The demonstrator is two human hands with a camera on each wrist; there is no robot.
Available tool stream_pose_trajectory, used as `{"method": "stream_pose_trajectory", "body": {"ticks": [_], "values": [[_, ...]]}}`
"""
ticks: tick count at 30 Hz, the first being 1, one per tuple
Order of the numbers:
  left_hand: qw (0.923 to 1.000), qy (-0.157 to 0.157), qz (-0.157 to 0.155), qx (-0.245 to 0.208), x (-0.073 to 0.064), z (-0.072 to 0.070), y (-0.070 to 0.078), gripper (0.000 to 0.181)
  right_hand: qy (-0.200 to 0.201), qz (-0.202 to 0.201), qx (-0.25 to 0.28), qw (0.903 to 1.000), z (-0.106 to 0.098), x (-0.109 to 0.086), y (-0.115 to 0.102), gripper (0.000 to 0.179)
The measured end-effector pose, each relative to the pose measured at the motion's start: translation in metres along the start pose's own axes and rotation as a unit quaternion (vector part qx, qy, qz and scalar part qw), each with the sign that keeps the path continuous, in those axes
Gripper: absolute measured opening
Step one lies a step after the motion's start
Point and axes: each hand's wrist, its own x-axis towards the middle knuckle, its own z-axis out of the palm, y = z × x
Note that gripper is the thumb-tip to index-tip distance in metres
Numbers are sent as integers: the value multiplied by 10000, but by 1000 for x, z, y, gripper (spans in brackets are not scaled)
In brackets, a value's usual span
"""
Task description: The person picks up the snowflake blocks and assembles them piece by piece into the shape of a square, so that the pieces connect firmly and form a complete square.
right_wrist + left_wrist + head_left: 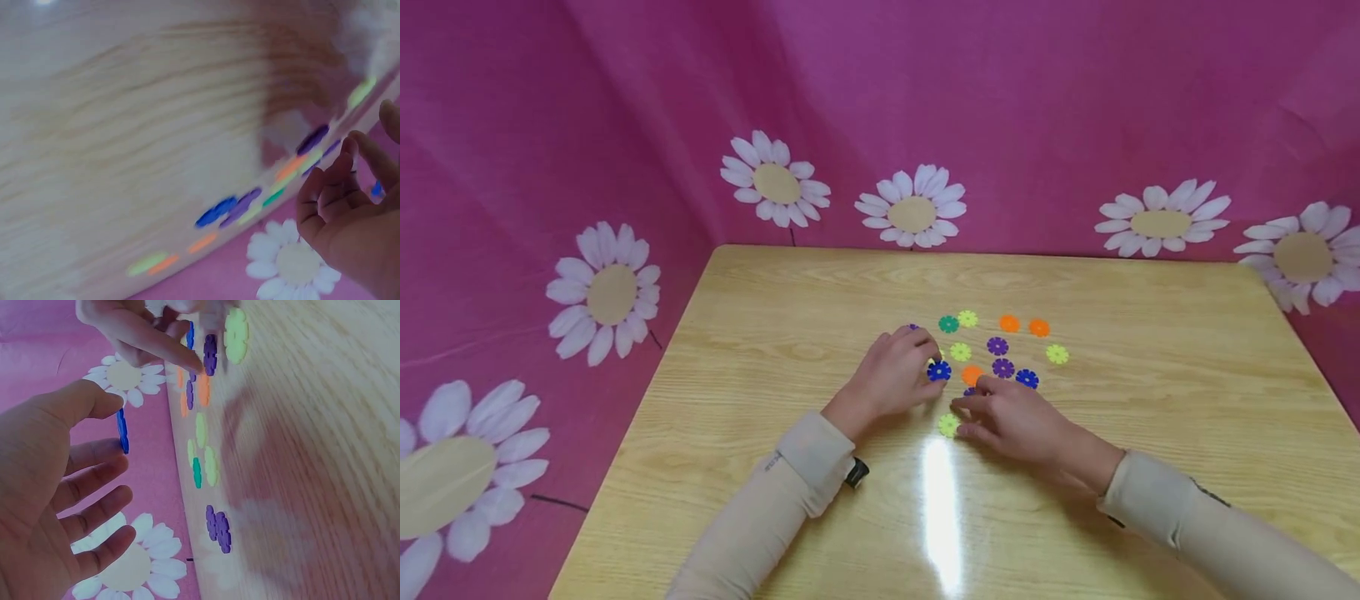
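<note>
My left hand pinches a blue notched plastic disc between thumb and index finger, on edge and raised off the wooden table. In the left wrist view its other fingers are spread. My right hand is low over the table with bent, loose fingers and nothing held between them. Close by its fingertips lie a yellow-green disc, an orange disc and a purple disc, which the hand partly hides in the head view. Purple discs lie beyond the left hand, mostly hidden from the head view.
More notched discs lie flat farther back: a green disc, several yellow-green ones, two orange ones, two purple discs and another blue disc. A pink curtain with white daisies hangs behind the table's back and left edges.
</note>
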Motion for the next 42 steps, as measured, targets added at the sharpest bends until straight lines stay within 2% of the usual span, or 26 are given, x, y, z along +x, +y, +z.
{"method": "stream_pose_trajectory", "body": {"ticks": [5,11,15,19,23,27,30,32,35,42], "values": [[9994,-65,-100,-321,-1,-4,2,32,24,-50,55,10000,12,7,-5,35],[9927,-375,-365,-1085,-2,-9,5,34,51,429,320,9986,13,9,-10,27],[9878,-397,-390,-1457,-1,-8,5,35,145,788,606,9949,12,10,-12,24],[9841,-295,-233,-1733,-1,-5,5,35,294,1210,1294,9837,7,10,-9,13],[9764,-134,-98,-2155,0,-2,6,34,885,1640,2034,9612,-7,4,-4,6],[9594,27,-134,-2818,1,1,6,32,1732,1723,2555,9354,-23,-1,-4,6],[9384,19,-344,-3437,1,4,9,31,2153,1549,2768,9236,-29,-4,-6,7],[9230,-40,-517,-3813,1,4,11,31,2310,1468,2798,9202,-32,-5,-7,7],[9062,-88,-772,-4157,2,6,14,31,2392,1479,2769,9188,-33,-9,-8,8],[8858,-113,-1134,-4499,2,1,20,33,2434,1578,2869,9130,-36,-14,-10,10]]}}
